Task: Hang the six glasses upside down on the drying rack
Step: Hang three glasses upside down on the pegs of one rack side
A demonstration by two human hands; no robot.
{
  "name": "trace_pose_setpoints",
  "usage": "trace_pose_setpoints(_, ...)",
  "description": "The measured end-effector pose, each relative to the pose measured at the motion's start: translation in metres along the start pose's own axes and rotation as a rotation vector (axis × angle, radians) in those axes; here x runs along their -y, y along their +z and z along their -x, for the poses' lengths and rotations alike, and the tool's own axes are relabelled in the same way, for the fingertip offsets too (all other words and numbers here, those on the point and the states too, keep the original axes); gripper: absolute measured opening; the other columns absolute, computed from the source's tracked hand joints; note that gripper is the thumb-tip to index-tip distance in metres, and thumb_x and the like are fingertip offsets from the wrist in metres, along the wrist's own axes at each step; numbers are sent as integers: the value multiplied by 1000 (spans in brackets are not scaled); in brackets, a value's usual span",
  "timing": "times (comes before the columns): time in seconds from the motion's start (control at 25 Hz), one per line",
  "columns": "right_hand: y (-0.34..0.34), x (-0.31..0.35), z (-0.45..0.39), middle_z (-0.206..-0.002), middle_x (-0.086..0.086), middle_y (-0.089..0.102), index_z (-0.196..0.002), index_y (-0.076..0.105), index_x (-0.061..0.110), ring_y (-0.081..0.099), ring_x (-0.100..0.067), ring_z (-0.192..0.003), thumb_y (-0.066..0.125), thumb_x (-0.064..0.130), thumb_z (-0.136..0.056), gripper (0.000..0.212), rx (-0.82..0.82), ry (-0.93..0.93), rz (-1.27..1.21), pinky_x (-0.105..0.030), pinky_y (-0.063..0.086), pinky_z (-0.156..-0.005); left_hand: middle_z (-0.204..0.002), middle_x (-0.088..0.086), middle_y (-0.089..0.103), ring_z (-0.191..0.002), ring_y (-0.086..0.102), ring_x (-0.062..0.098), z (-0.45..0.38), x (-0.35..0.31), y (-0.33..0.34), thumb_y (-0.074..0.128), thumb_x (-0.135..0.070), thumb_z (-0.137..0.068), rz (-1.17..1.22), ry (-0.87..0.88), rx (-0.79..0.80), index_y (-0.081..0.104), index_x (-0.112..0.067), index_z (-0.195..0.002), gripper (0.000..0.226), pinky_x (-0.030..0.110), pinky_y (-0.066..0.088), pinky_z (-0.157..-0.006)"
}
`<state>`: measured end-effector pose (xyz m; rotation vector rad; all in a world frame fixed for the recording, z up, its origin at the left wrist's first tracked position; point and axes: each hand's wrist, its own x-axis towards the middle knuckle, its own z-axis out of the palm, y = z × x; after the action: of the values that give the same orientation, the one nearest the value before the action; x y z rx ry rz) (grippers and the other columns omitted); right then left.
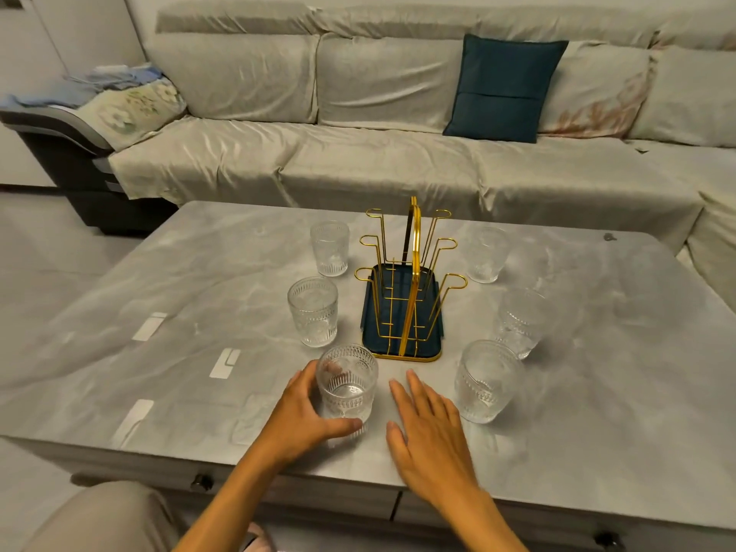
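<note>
A gold wire drying rack [406, 280] on a dark blue tray [368, 316] stands mid-table, its looped prongs bare. Clear patterned glasses stand upright around it: three on the left, namely a far one [329, 249], a middle one [313, 311] and the nearest glass [346, 382]; three on the right, at the far side [486, 255], in the middle [519, 322] and near [486, 380]. My left hand [302, 412] wraps around the nearest left glass, thumb in front, fingers behind. My right hand [430, 424] lies flat and open on the table between the two near glasses.
The grey marbled coffee table [179, 312] has its front edge near me, with drawer knobs below. A grey covered sofa [358, 153] with a dark teal cushion [504, 87] runs behind the table. My knee shows at the bottom left.
</note>
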<state>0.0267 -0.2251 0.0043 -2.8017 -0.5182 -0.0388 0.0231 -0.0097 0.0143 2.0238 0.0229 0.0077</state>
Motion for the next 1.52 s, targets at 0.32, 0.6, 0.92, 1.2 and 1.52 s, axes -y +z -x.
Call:
trace_pose_setpoints(0.32,8,11,-26,-157,-1,-18,-149,4,28,-17,-23,-142,15,49,-93,62,-27,109,9,-42,-6,-115,-126,-16,57,-114,55,5,0,5,4,89,-57,-52,-16,48,-21,40,-58,-121,85,25,48,-95)
trace_pose_setpoints(0.6,6,13,-30,-160,-4,2,-146,18,28,2,-27,-144,20,48,-89,61,-51,139,12,-44,4,-114,-109,-20,67,-103,65,10,9,-21,-24,94,-53,-44,128,81,-126,55,-44,-108,76,22,57,-76)
trace_pose_setpoints(0.92,7,11,-29,-160,-3,2,-147,20,29,1,-26,-144,20,48,-89,61,-75,136,-5,-44,5,-114,-98,-11,70,-83,67,10,-34,-141,-104,87,-68,-46,55,210,-375,62,-41,-110,73,27,58,-62)
trace_pose_setpoints(1.2,7,12,-28,-160,-1,-3,-148,14,31,-4,-24,-144,16,50,-89,62,-61,139,-12,-42,0,-114,-117,-1,62,-97,59,11,-84,-184,-92,87,-52,-55,-360,294,-247,55,-23,-122,80,11,47,-69)
trace_pose_setpoints(1.52,8,12,-30,-160,-2,-1,-148,16,31,-1,-25,-144,16,51,-88,62,-50,148,5,-44,4,-115,-128,0,65,-105,54,10,-112,-163,-72,90,-44,-58,-425,290,-51,59,-24,-126,77,27,47,-83)
